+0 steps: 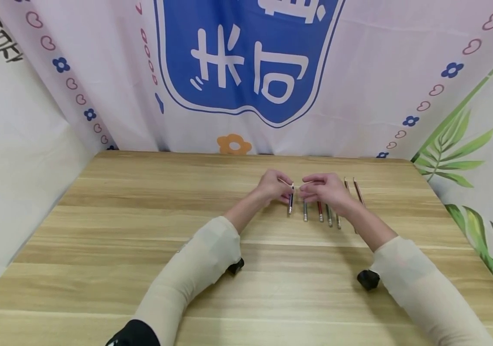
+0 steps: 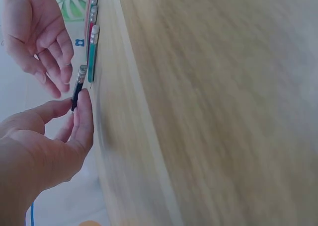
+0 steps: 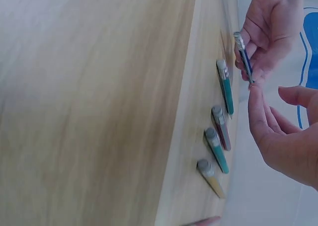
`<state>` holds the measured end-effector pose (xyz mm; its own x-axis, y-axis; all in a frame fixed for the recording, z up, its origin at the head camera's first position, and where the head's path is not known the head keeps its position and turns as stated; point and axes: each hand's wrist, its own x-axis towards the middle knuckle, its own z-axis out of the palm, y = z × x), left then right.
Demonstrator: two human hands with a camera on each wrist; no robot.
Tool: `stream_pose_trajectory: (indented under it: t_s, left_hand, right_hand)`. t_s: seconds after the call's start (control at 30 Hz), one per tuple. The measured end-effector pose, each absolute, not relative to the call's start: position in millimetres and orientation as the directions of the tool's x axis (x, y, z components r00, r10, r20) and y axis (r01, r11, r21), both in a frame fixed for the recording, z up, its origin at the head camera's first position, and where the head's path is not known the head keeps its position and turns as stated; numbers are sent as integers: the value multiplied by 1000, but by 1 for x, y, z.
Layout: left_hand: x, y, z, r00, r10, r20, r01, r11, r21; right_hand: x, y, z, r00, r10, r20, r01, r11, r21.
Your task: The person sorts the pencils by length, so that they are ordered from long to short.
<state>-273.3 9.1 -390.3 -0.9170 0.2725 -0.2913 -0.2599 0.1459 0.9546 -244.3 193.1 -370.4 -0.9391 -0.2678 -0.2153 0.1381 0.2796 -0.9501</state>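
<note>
My left hand (image 1: 274, 186) pinches a dark blue pencil (image 1: 290, 204) between thumb and fingers, its metal-banded eraser end pointing toward me. In the left wrist view that pencil (image 2: 78, 89) is held just off the wooden table. To its right, my right hand (image 1: 326, 191) hovers over a row of pencils with its fingers loosely bent and nothing held. One fingertip of the right hand (image 3: 285, 131) appears close to the held pencil's far end in the right wrist view; I cannot tell whether they touch. Nearest in the row lies a teal pencil (image 3: 225, 87).
Farther along the row lie a red pencil (image 1: 320, 211), a green pencil (image 1: 329, 215) and a yellow pencil (image 3: 211, 179). Two more dark reddish pencils (image 1: 359, 192) lie at the right. A printed curtain (image 1: 134, 96) hangs behind the table's (image 1: 142, 202) back edge.
</note>
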Motion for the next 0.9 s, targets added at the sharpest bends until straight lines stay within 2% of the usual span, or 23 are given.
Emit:
stream_pose_trajectory:
  t_s: [0.23, 0.47, 0.67, 0.9]
  left_hand:
    - [-272, 19, -396, -927, 268, -262, -218, 183, 959]
    - [-273, 30, -394, -954, 200, -223, -146, 340, 929]
    - [-275, 36, -392, -958, 206, -198, -72, 495, 866]
    - [-275, 35, -393, -954, 217, -207, -78, 489, 869]
  right_hand:
    - [-243, 206, -370, -945, -260, -199, 121, 285, -951]
    - [-241, 215, -367, -950, -237, -202, 132, 283, -950]
    - [-239, 221, -365, -950, -233, -207, 146, 255, -956]
    - [-237, 227, -361, -950, -228, -212, 153, 250, -956]
